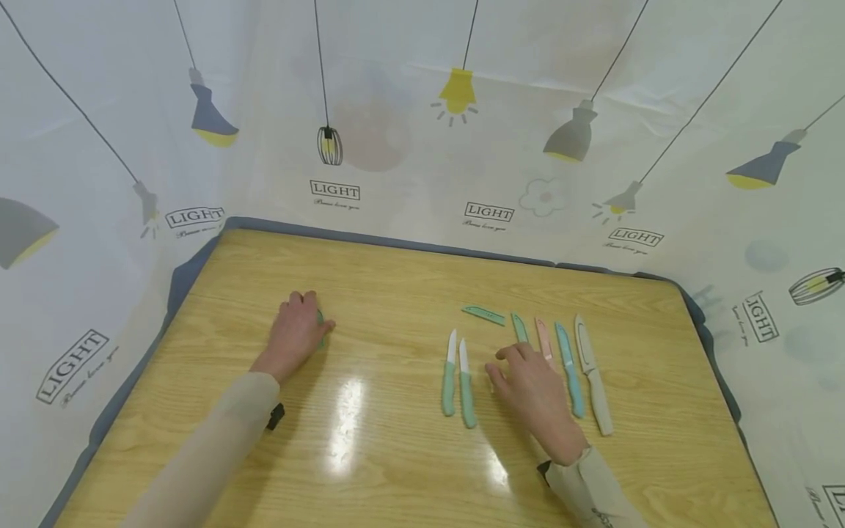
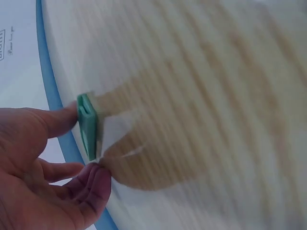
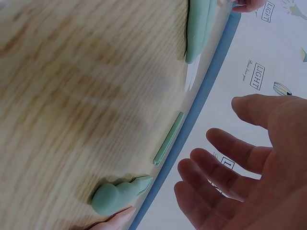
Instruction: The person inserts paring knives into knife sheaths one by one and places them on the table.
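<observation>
My left hand (image 1: 295,330), at the table's left, pinches a green knife sheath (image 2: 88,127) between thumb and fingertips; in the head view the hand hides most of it. My right hand (image 1: 531,389) hovers with loosely bent fingers and holds nothing, over the right part of the table. Left of it lie two green-handled knives (image 1: 449,381) (image 1: 466,392) with bare white blades. Another green sheath (image 1: 484,315) lies beyond them. Partly behind the right hand are a green knife (image 1: 519,326) and a pink knife (image 1: 543,337), both in sheaths.
A blue knife (image 1: 569,370) and a larger cream knife (image 1: 594,378) lie side by side to the right of my right hand. The wooden table (image 1: 383,293) meets a printed fabric wall (image 1: 396,183) along its back and sides, with a blue-grey strip (image 1: 396,243) at the edge.
</observation>
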Available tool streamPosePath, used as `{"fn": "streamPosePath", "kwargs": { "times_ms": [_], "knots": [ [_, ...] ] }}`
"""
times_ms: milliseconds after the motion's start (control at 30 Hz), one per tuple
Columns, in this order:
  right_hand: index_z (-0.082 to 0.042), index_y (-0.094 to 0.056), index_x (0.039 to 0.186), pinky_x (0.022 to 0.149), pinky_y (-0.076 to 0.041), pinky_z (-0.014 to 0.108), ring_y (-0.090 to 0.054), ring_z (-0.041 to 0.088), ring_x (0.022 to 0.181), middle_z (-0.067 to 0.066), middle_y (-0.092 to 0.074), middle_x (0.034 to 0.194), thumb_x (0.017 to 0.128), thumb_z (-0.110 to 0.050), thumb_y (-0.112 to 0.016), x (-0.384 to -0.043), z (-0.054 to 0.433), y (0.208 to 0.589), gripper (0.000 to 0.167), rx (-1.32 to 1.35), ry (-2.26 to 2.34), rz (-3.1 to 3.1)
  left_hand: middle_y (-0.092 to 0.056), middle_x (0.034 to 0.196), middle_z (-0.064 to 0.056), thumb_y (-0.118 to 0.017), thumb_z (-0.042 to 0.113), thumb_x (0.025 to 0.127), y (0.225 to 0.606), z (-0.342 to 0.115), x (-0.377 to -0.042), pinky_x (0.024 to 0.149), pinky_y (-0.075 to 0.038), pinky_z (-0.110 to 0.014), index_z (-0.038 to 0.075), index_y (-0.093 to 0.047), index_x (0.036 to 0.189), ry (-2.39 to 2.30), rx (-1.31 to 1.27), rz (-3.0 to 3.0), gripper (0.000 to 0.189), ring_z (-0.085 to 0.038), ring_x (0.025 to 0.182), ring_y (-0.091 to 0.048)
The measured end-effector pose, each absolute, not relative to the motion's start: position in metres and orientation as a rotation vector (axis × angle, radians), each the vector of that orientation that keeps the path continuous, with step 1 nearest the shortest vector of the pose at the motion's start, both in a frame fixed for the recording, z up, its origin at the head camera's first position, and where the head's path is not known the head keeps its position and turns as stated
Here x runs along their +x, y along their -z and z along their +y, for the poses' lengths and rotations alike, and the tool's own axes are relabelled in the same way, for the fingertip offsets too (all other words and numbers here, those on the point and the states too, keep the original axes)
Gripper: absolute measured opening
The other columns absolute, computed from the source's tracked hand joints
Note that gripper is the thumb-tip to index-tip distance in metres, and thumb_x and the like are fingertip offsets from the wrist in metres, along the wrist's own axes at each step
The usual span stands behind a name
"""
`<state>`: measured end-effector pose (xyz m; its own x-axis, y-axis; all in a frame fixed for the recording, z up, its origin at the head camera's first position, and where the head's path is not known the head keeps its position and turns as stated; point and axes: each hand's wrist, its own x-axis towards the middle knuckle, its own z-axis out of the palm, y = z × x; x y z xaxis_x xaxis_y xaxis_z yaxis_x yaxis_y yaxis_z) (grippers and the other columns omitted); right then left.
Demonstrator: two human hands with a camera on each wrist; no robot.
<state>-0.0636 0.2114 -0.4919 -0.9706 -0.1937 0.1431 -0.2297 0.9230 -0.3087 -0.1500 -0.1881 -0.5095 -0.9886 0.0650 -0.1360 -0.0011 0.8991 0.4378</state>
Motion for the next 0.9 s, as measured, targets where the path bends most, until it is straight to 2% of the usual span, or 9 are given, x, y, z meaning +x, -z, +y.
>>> {"fn": "streamPosePath", "kwargs": {
  "times_ms": [167, 300, 567, 667, 900],
  "knots": [
    [-0.003, -0.072, 0.109, 0.064, -0.06, 0.041, -0.067, 0.029, 0.088, 0.015, -0.068, 0.112, 0.097, -0.027, -0.075, -0.0636, 0.2096, 0.4924, 0.027, 0.331, -0.518, -2.959, -0.049, 0.126, -0.041, -0.061, 0.008, 0.103, 0.5086, -0.189, -0.1505, 0.092, -0.054, -0.06, -0.02, -0.037, 0.142, -0.697, 0.087, 2.913, 0.054, -0.052, 0.108, -0.057],
    [-0.002, -0.073, 0.107, 0.066, -0.061, 0.042, -0.068, 0.029, 0.088, 0.016, -0.068, 0.11, 0.096, -0.024, -0.077, -0.0638, 0.2085, 0.4929, 0.025, 0.342, -0.53, -2.939, -0.052, 0.123, -0.041, -0.059, 0.002, 0.103, 0.5064, -0.1887, -0.1499, 0.089, -0.056, -0.059, -0.02, -0.039, 0.141, -0.658, 0.117, 2.932, 0.049, -0.052, 0.106, -0.059],
    [-0.002, -0.073, 0.106, 0.071, -0.06, 0.043, -0.068, 0.03, 0.091, 0.016, -0.069, 0.11, 0.096, -0.024, -0.076, -0.0649, 0.2082, 0.4933, 0.024, 0.361, -0.53, -2.927, -0.058, 0.103, -0.03, -0.061, -0.002, 0.099, 0.5016, -0.1875, -0.1492, 0.077, -0.057, -0.052, -0.014, -0.058, 0.11, -0.587, 0.168, 2.939, 0.017, -0.041, 0.091, -0.06],
    [-0.001, -0.073, 0.106, 0.075, -0.06, 0.044, -0.068, 0.031, 0.093, 0.017, -0.069, 0.111, 0.096, -0.024, -0.076, -0.0646, 0.2071, 0.494, 0.025, 0.367, -0.545, -2.944, -0.059, 0.108, -0.029, -0.061, -0.002, 0.098, 0.5018, -0.1865, -0.1488, 0.079, -0.058, -0.051, -0.015, -0.06, 0.117, -0.622, 0.161, 2.909, 0.023, -0.04, 0.095, -0.06],
    [0.001, -0.071, 0.11, 0.078, -0.062, 0.043, -0.068, 0.031, 0.095, 0.018, -0.067, 0.115, 0.099, -0.024, -0.072, -0.0617, 0.2022, 0.4949, 0.027, 0.352, -0.626, -3.006, -0.055, 0.122, -0.031, -0.061, 0.0, 0.099, 0.4999, -0.1824, -0.1456, 0.083, -0.059, -0.056, -0.012, -0.053, 0.135, -0.708, 0.14, 2.926, 0.039, -0.043, 0.101, -0.062]
  ]
}}
